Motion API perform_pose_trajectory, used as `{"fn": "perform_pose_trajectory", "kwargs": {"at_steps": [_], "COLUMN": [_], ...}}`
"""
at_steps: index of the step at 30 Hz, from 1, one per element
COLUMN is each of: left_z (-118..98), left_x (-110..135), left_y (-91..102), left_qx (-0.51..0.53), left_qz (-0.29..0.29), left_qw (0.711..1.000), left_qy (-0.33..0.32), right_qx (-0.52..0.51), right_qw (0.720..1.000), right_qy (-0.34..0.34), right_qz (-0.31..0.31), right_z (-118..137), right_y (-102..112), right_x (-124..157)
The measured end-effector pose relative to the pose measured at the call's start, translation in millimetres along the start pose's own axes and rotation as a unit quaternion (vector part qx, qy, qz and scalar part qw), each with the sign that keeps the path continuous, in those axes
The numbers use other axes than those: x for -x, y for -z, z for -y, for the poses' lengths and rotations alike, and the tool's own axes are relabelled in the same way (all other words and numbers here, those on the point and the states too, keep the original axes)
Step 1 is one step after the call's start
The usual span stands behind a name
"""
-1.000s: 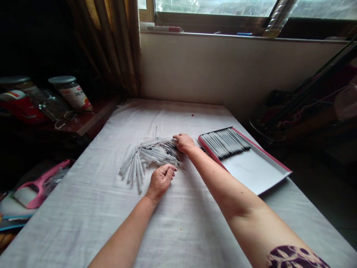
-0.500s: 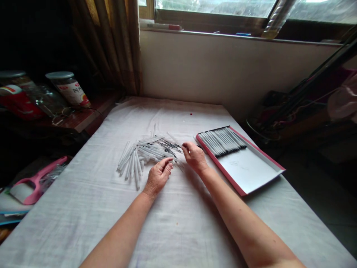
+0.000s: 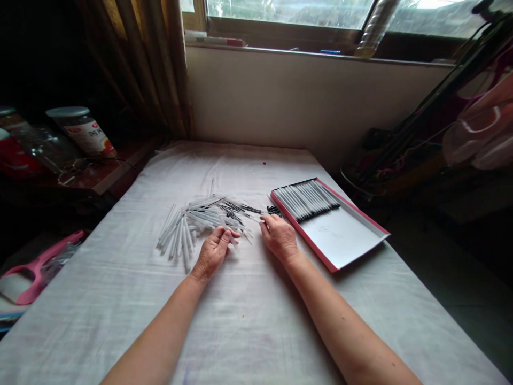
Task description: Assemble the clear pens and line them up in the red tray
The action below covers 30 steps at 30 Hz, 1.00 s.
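Note:
My left hand (image 3: 212, 251) is closed in a pinch on a translucent pen barrel (image 3: 232, 240), held at a slant above the cloth. The fingers of my right hand (image 3: 278, 235) are pinched together at a thin pen refill (image 3: 255, 218), only partly visible. To the left, a loose pile of whitish pen barrels (image 3: 176, 235) fans out on the table. Black pen refills (image 3: 232, 208) lie at the pile's right end, beyond my hands. Small black pen caps (image 3: 274, 210) sit just past my right hand, by the box edge.
A shallow red-edged box lid (image 3: 320, 254) stands at the right, with a row of capped pens (image 3: 308, 198) in its far half. White cloth covers the table (image 3: 224, 331). Jars (image 3: 86, 131) and eyeglasses (image 3: 72, 172) rest on a side cabinet, above a pink-handled item (image 3: 38, 267).
My left hand has lifted a pen barrel, now upright between its fingers. My right hand has drawn back slightly from the refills. The whole view has shifted a little.

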<state>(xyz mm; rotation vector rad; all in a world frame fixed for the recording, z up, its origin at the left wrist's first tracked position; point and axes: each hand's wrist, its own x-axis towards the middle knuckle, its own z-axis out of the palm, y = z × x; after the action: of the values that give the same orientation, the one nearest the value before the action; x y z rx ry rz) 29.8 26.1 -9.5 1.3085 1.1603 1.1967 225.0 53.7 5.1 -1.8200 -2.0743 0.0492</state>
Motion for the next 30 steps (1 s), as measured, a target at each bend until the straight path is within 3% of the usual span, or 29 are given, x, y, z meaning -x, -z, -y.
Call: {"fn": "perform_pose_trajectory", "kwargs": {"at_steps": [4, 8, 12, 15, 19, 21, 24, 27, 30], "left_z": [1.4, -0.9, -0.4, 1.8, 3.8, 4.0, 3.6, 2.7, 2.0], "left_x": [-0.8, -1.3, -1.6, -1.2, 0.3, 1.4, 3.0, 4.4, 5.0], "left_y": [-1.9, -1.6, -1.4, -2.1, -3.6, -4.0, -3.7, -3.0, -2.2], "left_qx": [0.017, -0.033, -0.048, -0.037, -0.032, -0.048, -0.094, -0.144, -0.179], "left_qz": [0.01, 0.002, -0.004, -0.011, -0.026, -0.028, -0.026, -0.015, -0.004], "left_qw": [1.0, 0.999, 0.998, 0.999, 0.998, 0.997, 0.992, 0.984, 0.975], "left_qy": [0.005, -0.034, -0.033, -0.033, -0.041, -0.052, -0.076, -0.107, -0.131], "right_qx": [0.095, 0.118, 0.12, 0.079, -0.1, -0.221, -0.413, -0.554, -0.61], "right_qw": [0.991, 0.985, 0.984, 0.99, 0.989, 0.961, 0.873, 0.77, 0.717], "right_qy": [-0.093, -0.108, -0.109, -0.11, -0.082, -0.089, -0.152, -0.214, -0.234], "right_qz": [0.033, 0.06, 0.068, 0.041, -0.073, -0.142, -0.208, -0.235, -0.245], "right_z": [-10.4, -13.2, -11.1, -12.3, -23.9, -31.4, -39.0, -40.1, -37.9], "right_y": [5.0, 2.8, 3.5, 8.9, 14.5, 15.0, 16.0, 20.6, 27.1], "right_x": [-15.1, -24.9, -28.9, -22.2, 0.2, 11.8, 22.7, 25.4, 25.6]}}
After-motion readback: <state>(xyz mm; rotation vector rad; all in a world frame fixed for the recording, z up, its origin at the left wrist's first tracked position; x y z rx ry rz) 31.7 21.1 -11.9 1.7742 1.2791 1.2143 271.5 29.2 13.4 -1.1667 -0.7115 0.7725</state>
